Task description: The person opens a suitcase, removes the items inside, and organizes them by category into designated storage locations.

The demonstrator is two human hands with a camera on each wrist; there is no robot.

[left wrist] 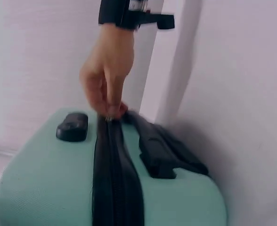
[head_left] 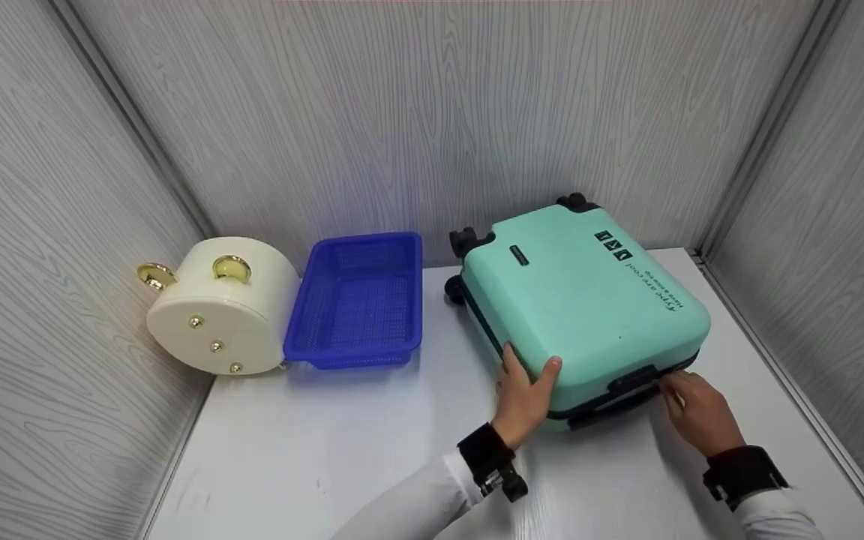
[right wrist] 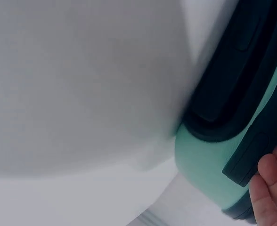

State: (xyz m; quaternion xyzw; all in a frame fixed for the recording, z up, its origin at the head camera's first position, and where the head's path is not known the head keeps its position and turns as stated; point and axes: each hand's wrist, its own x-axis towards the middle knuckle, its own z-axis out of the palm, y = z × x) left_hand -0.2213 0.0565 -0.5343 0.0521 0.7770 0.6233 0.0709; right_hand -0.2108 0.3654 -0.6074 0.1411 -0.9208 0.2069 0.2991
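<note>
Running leftward from the right hand (head_left: 702, 415) pinching it, the black zip (left wrist: 117, 188) edges the mint-green hard-shell suitcase (head_left: 559, 300); left hand (head_left: 523, 396) outspread.

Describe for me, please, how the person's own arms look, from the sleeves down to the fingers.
The left sleeve and the right sleeve are plain white and reach almost to the hand ends. Just past them sit a left wristband and a right wristband, wide and black, each with a small black fitting. The fingers are ungloved; no cables show.
</note>
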